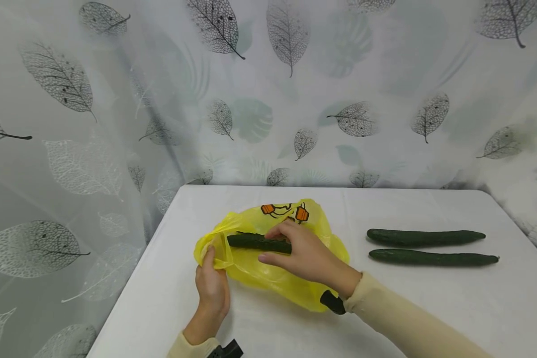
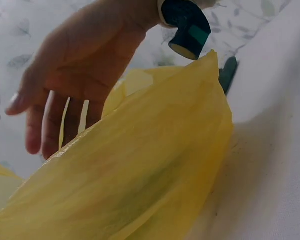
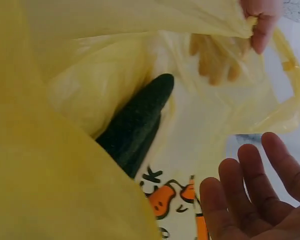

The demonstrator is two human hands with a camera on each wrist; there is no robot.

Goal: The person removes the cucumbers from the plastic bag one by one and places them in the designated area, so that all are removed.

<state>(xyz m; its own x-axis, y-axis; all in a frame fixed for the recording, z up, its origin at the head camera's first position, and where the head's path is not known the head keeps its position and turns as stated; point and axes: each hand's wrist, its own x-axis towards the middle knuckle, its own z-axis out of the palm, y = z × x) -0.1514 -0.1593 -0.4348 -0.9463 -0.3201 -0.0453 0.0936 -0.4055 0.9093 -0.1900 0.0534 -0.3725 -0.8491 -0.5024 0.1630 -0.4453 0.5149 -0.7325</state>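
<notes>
A yellow plastic bag [image 1: 268, 273] with an orange cartoon print lies on the table, its mouth spread toward the left. My left hand [image 1: 212, 293] holds the edge of that mouth, thumb on the outside and fingers behind the film. Inside the bag is a dark green cucumber [image 1: 249, 241]; in the right wrist view a second dark green edge lies along the cucumber [image 3: 137, 120]. Over the bag, my right hand [image 1: 309, 253] hovers beside the cucumber's right part with fingers spread apart. Its fingers [image 3: 252, 172] grip nothing in the right wrist view.
Two more cucumbers lie side by side to the right of the bag, an upper cucumber [image 1: 425, 237] and a lower cucumber [image 1: 431, 257]. They rest on a white table [image 1: 429, 308]. A leaf-patterned curtain [image 1: 259, 109] hangs behind and to the left.
</notes>
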